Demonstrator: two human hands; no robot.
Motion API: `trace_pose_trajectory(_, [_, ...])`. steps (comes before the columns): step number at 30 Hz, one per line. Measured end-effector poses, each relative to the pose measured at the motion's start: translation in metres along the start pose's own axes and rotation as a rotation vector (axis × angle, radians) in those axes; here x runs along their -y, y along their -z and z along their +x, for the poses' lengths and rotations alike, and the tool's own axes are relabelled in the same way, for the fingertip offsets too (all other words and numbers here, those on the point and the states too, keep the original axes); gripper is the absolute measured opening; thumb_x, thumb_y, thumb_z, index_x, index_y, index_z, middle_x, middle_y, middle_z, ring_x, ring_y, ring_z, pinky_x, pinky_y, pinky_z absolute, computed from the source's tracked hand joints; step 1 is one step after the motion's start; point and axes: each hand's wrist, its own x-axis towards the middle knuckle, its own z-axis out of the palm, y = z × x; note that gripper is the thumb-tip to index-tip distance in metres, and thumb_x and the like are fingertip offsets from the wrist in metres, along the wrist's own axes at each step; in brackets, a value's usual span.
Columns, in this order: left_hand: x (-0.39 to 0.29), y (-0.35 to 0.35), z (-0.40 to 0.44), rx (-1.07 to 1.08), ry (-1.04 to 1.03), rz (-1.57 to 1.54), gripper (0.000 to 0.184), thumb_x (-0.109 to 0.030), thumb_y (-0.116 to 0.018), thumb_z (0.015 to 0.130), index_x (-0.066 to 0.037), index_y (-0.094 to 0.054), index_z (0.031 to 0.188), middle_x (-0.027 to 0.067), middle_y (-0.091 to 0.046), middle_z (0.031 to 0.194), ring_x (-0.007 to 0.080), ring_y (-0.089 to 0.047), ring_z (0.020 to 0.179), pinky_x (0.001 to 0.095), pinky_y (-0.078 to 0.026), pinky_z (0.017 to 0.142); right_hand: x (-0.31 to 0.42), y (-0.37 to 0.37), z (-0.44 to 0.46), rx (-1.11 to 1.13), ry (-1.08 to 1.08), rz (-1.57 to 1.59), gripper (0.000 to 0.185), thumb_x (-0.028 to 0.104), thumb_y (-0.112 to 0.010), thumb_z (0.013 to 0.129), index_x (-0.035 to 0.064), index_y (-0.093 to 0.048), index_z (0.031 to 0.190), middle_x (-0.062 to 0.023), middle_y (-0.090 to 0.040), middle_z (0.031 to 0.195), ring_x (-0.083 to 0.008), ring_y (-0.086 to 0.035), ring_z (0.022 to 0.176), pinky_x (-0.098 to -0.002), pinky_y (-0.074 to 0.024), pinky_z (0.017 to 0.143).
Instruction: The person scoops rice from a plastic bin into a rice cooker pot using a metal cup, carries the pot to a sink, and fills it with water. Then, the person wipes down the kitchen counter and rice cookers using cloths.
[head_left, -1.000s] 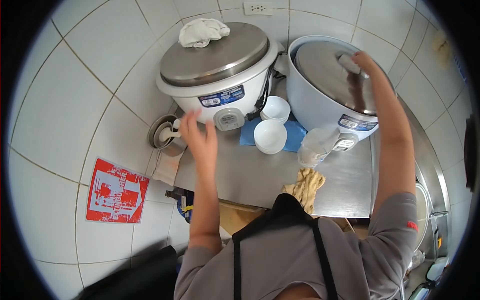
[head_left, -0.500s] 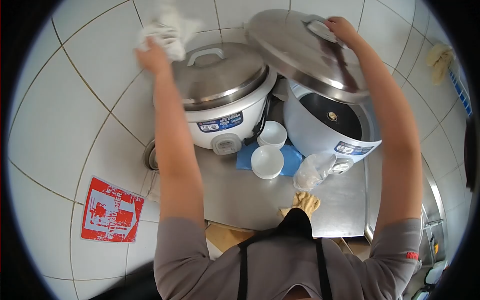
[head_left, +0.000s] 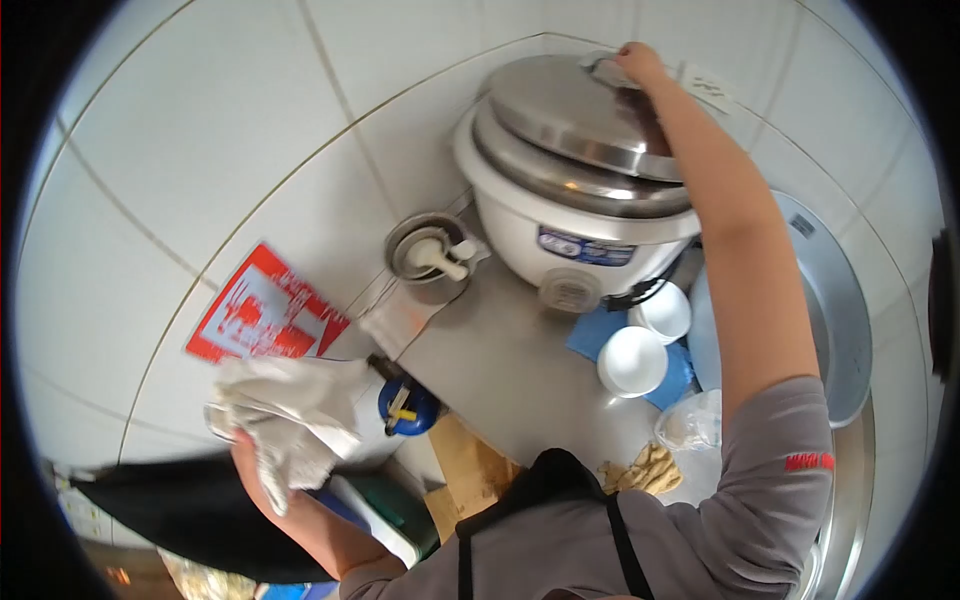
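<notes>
My left hand grips a crumpled white cloth low at the left, in front of the tiled wall. At the back, my right hand is closed on the handle of a steel lid. That lid lies on or just above the domed lid of a white rice cooker; I cannot tell if its weight rests there. A second rice cooker stands uncovered at the right, partly hidden behind my right arm.
White bowls sit on a blue cloth beside a clear plastic bag. A yellowish cloth lies at the counter's front edge. Metal pots with a white scoop are left of the cooker. Below hangs a blue cylinder.
My view has turned left. My right hand has carried the lid from above the right cooker onto or over the left one. My left hand has lowered the white cloth from beside the cooker.
</notes>
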Motion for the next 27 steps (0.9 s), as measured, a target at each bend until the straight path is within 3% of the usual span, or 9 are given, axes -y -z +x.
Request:
trace_pose_trajectory(3, [-0.006,0.002,-0.053,0.017,0.125,0.164,0.060,-0.026,-0.068,0.074,0.005,-0.043,0.119,0.0135,-0.055,0.108,0.0208,-0.055,0.095,0.0320,-0.042,0.085,-0.004,-0.018,0.024,0.103,0.125,0.059,0.037,0.033,-0.055,0.078,0.0045,-0.062,0.100,-0.0162,-0.061,0.101,-0.0331,-0.057,0.096,-0.0399,-0.0440,0.084])
trace_pose_trajectory(7, [0.009,-0.009,-0.081,-0.160,0.330,0.047,0.041,-0.019,-0.064,0.076,0.005,-0.052,0.108,0.0117,-0.060,0.095,0.0196,-0.058,0.086,0.0296,-0.044,0.078,0.000,-0.027,0.023,0.176,0.236,0.142,0.052,0.046,-0.054,0.079,0.0043,-0.057,0.110,-0.0173,-0.059,0.106,-0.0333,-0.057,0.096,-0.0402,-0.0434,0.085])
trace_pose_trajectory(11, [0.050,0.020,-0.090,-0.271,0.251,-0.153,0.032,-0.019,-0.054,0.080,0.003,-0.054,0.103,0.0124,-0.060,0.095,0.0213,-0.059,0.085,0.0303,-0.046,0.077,0.036,0.006,-0.007,0.020,0.256,0.020,0.062,0.058,-0.047,0.080,0.0079,-0.055,0.116,-0.0122,-0.055,0.116,-0.0317,-0.052,0.105,-0.0397,-0.0424,0.086])
trace_pose_trajectory(15, [0.047,-0.027,-0.054,-0.178,0.130,-0.321,0.034,-0.020,-0.052,0.082,0.002,-0.050,0.107,0.0127,-0.057,0.099,0.0221,-0.056,0.090,0.0316,-0.044,0.080,0.096,0.021,-0.041,-0.270,0.352,0.976,0.037,0.032,-0.045,0.090,0.0012,-0.055,0.107,-0.0124,-0.059,0.098,-0.0245,-0.057,0.092,-0.0383,-0.0455,0.080])
trace_pose_trajectory(18, [0.050,-0.082,-0.037,-0.034,0.113,-0.529,0.035,-0.021,-0.050,0.083,0.001,-0.047,0.110,0.0130,-0.055,0.103,0.0227,-0.054,0.093,0.0325,-0.043,0.082,0.212,0.132,-0.242,0.851,0.694,2.530,0.048,0.039,-0.043,0.090,-0.0003,-0.046,0.117,-0.0145,-0.058,0.105,-0.0269,-0.055,0.099,-0.0424,-0.0448,0.086])
trace_pose_trajectory(20, [0.054,-0.117,-0.042,0.064,0.128,-0.650,0.036,-0.022,-0.049,0.084,0.000,-0.045,0.112,0.0131,-0.054,0.105,0.0232,-0.053,0.095,0.0332,-0.043,0.083,0.254,0.100,-0.319,1.537,1.204,2.757,0.083,0.070,-0.034,0.077,0.0085,-0.035,0.132,-0.0150,-0.044,0.126,-0.0410,-0.048,0.106,-0.0624,-0.0385,0.079])
trace_pose_trajectory(22, [0.060,-0.144,-0.059,0.146,0.156,-0.758,0.037,-0.022,-0.047,0.085,-0.001,-0.043,0.114,0.0133,-0.053,0.107,0.0236,-0.052,0.097,0.0338,-0.042,0.084,0.287,0.075,-0.410,1.979,0.845,2.842,0.091,0.072,-0.032,0.075,0.0041,-0.026,0.135,-0.0219,-0.045,0.120,-0.0423,-0.049,0.105,-0.0618,-0.0410,0.076])
trace_pose_trajectory(24, [0.065,-0.161,-0.079,0.204,0.186,-0.825,0.038,-0.023,-0.046,0.085,-0.002,-0.041,0.117,0.0134,-0.051,0.109,0.0240,-0.050,0.099,0.0345,-0.041,0.086,0.290,0.084,-0.443,1.906,0.645,2.707,0.093,0.069,-0.032,0.077,-0.0052,-0.025,0.132,-0.0289,-0.049,0.108,-0.0375,-0.055,0.097,-0.0468,-0.0438,0.084])
trace_pose_trajectory(27, [0.071,-0.178,-0.102,0.262,0.206,-0.906,0.039,-0.023,-0.044,0.086,-0.003,-0.038,0.120,0.0137,-0.050,0.113,0.0246,-0.048,0.103,0.0354,-0.040,0.088,0.276,0.069,-0.454,1.617,0.586,2.554,0.059,0.052,-0.036,0.088,0.0021,-0.048,0.117,-0.0224,-0.054,0.104,-0.0344,-0.058,0.089,-0.0473,-0.0419,0.083])
